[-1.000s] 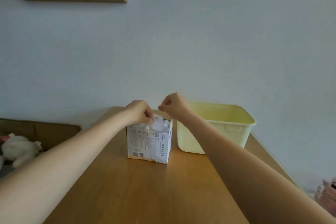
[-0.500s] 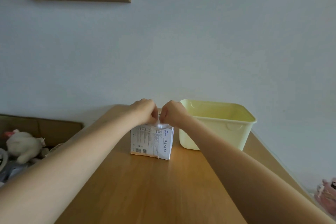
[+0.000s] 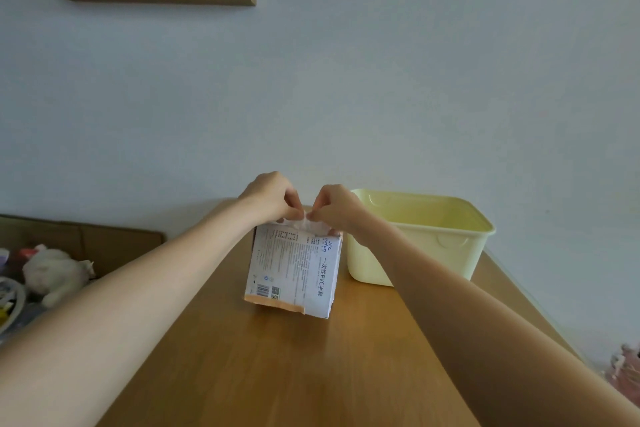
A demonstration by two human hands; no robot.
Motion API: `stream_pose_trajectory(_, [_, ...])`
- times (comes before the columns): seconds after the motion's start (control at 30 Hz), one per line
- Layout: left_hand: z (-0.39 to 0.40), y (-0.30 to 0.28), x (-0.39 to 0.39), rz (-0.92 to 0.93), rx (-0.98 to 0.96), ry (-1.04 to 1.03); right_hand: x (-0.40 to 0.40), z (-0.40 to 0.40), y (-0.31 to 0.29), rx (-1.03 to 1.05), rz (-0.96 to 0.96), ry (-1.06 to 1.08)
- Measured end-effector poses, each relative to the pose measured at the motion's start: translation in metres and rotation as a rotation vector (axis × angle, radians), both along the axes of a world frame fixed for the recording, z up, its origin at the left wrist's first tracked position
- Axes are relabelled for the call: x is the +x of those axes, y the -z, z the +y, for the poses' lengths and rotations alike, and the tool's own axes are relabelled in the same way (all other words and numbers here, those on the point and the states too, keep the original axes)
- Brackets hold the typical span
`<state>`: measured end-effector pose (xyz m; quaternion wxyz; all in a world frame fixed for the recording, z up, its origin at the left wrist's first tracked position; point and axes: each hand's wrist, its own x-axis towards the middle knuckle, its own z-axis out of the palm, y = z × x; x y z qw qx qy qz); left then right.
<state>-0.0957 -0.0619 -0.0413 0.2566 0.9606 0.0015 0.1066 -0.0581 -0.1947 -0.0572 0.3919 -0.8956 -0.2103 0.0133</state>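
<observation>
The glove [image 3: 306,224] is pinched by the fingers of the left hand [image 3: 272,198] and right hand [image 3: 335,208] above the box [image 3: 294,270]; it should be drawn straight up so only 1 comes out.

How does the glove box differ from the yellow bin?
The glove box is white printed cardboard, the yellow bin plain plastic. The box is narrower than the bin. Left hand and right hand pinch a glove atop the box, not the bin. Both stand on the table.
</observation>
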Motion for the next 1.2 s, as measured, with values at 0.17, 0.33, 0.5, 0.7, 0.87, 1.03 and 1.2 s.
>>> stream_pose_trajectory(0.17, [-0.003, 0.005, -0.005, -0.034, -0.012, -0.030, -0.008, 0.010, 0.006, -0.291, -0.240, 0.052])
stream_pose_trajectory(0.33, [-0.005, 0.006, -0.013, -0.065, -0.045, -0.012, -0.022, 0.008, 0.015, -0.355, -0.375, 0.085])
stream_pose_trajectory(0.5, [-0.009, 0.007, -0.022, -0.037, -0.045, 0.021, -0.034, 0.002, 0.019, -0.428, -0.474, 0.098])
stream_pose_trajectory(0.7, [-0.009, 0.002, -0.035, 0.250, -0.078, 0.061, -0.050, 0.004, 0.019, -0.475, -0.567, 0.083])
stream_pose_trajectory(0.87, [-0.019, 0.024, -0.034, 0.124, 0.247, -0.053, -0.047, -0.001, 0.021, -0.229, -0.503, 0.229])
stream_pose_trajectory(1.03, [-0.017, 0.026, -0.026, 0.087, 0.291, -0.032, -0.034, -0.004, 0.016, -0.018, -0.325, 0.263])
stream_pose_trajectory(1.2, [-0.014, 0.015, -0.012, 0.256, 0.314, 0.021, -0.016, 0.000, -0.016, -0.461, -0.446, 0.002])
